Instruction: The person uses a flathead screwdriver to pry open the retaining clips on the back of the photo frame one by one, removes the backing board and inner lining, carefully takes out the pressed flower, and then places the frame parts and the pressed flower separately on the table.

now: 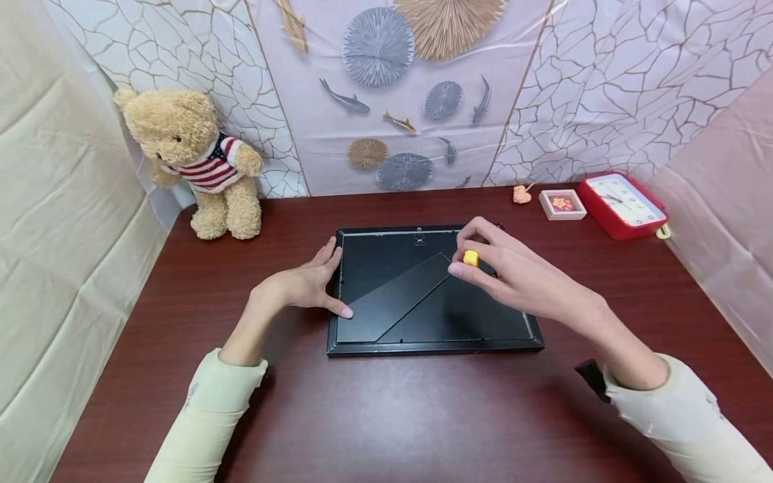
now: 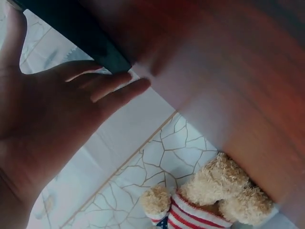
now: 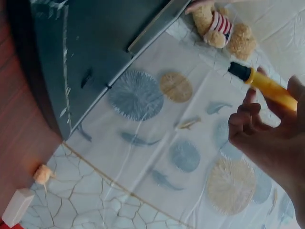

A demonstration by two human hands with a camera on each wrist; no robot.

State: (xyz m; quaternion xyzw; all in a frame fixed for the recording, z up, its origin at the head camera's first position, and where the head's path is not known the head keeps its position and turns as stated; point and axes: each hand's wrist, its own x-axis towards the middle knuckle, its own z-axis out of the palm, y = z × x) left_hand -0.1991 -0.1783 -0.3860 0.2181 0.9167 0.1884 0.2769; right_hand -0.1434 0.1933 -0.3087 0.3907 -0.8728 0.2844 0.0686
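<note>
A black picture frame (image 1: 380, 258) lies face down on the dark red-brown table, its backing and slanted easel leg (image 1: 395, 295) uppermost. My left hand (image 1: 304, 280) is spread at the frame's left side, thumb over the backing and fingers along the outer edge. Above the right half of the backing, my right hand (image 1: 519, 275) pinches a slim yellow stick with a black end (image 3: 271, 88) between thumb and fingers. In the head view only the yellow end shows; the right wrist view shows its black end pointing away from the hand.
A teddy bear (image 1: 211, 161) in a striped sweater stands at the back left. Along the back right are a small orange ornament (image 1: 522, 194), a small pink-white box (image 1: 563, 204) and a red clock (image 1: 625, 204). Patterned cloth (image 1: 386, 134) hangs behind the table.
</note>
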